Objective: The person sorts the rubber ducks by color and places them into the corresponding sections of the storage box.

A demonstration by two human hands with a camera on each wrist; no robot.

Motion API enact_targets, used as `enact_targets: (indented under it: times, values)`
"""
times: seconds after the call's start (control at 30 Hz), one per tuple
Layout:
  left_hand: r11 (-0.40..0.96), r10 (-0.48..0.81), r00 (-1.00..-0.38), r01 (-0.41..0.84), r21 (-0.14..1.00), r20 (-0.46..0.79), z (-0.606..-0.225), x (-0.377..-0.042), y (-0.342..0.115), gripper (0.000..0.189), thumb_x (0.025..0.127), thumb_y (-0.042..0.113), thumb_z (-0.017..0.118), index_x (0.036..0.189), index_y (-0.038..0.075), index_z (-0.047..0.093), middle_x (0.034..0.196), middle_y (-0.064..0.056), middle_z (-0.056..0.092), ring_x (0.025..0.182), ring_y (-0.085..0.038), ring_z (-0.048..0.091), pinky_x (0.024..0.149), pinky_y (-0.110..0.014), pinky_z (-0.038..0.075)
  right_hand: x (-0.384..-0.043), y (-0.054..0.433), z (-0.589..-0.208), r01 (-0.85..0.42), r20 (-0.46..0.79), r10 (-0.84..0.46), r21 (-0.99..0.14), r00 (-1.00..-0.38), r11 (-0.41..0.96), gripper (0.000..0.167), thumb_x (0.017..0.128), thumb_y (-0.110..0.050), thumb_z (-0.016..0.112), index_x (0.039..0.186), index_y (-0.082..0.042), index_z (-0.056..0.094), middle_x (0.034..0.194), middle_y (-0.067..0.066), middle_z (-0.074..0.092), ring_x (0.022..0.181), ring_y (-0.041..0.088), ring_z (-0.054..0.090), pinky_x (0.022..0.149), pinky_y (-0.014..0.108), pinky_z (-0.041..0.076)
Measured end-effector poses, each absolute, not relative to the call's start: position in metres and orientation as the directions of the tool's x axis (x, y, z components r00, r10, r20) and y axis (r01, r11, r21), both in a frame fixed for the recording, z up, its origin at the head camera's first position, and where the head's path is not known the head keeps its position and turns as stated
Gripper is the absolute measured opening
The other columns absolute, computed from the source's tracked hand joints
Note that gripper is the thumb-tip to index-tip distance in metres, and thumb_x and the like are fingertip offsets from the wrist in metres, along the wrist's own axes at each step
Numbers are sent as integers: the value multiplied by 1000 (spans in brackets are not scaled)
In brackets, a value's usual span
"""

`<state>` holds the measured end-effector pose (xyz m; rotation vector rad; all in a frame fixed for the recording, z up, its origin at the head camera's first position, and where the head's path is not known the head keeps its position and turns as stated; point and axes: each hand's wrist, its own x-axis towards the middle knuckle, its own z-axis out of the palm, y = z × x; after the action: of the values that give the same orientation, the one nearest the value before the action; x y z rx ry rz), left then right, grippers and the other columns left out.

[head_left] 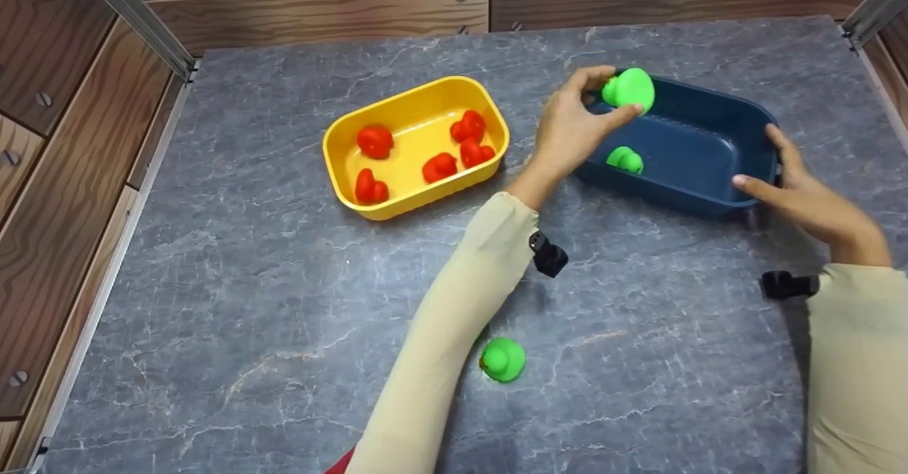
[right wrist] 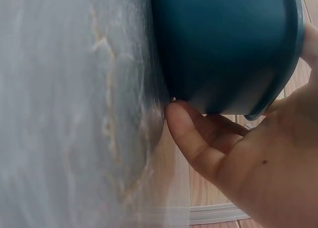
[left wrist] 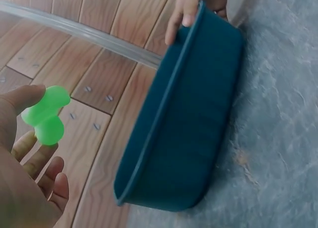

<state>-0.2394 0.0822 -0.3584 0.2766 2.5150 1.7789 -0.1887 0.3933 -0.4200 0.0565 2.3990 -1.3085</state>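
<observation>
Clock read from the head view, 12 at the table's far edge. Grey marbled table (head_left: 248,304), backed at 12 o'clock by wood-patterned panels (head_left: 319,13). Navy bin (head_left: 709,197) sits at 2 o'clock on it, long side slanting toward 4. Yellow bin (head_left: 411,201) at 11 o'clock, apart from the navy one. Left hand (head_left: 576,119) at the navy bin's 10 o'clock side, thumb and fingertips pinching a green toy duck (head_left: 633,91); left wrist view shows this duck clear of the bin wall. Right hand (head_left: 812,183) grips the bin's 3 to 4 o'clock end, thumb over the rim, other fingers outside. Small items: 5 red toy ducks (head_left: 374,142) in the yellow bin, at its 2, 3, 4, 8 and 9 o'clock; 1 green duck (head_left: 626,160) inside the navy bin near 9; 1 loose green duck (head_left: 502,360) on the table at 6, beak toward 9.
</observation>
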Motion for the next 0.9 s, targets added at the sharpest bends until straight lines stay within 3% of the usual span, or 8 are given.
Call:
enact_targets:
  times: [0.23,0.43,0.67,0.9]
  values:
    - [539,152,-988,106,836,27,-375,-240,82,57,79,45,77,129,28,56,123,15,61,110,-5,50,86,-16,40,-189,391,-420,214,-351,-161,-811,-922,545,94,98,-36,51,147,-34,-29,152,13,-39,140,35,-29,113,61,-8]
    - [590,140,-990,87,803,5,-382,-240,81,57,79,46,76,130,29,56,126,16,59,114,-5,48,92,-19,40,-189,389,-420,224,-363,-167,-814,-917,537,95,99,-35,51,145,-37,-31,150,7,-43,138,34,-34,112,65,-7]
    - [513,171,-985,81,854,-9,-372,-240,78,55,81,45,75,130,29,56,128,16,59,121,-6,49,98,-18,40,-189,389,-422,217,-352,-156,-811,-923,543,96,98,-35,52,147,-34,-30,151,10,-41,138,34,-34,112,63,-8]
    - [303,227,-973,98,948,28,-360,-235,76,49,83,35,76,126,22,58,125,9,62,114,-3,52,93,-10,40,-189,392,-422,224,-359,-140,-796,-923,562,97,98,-37,52,147,-31,-32,151,13,-40,139,37,-31,112,62,-9]
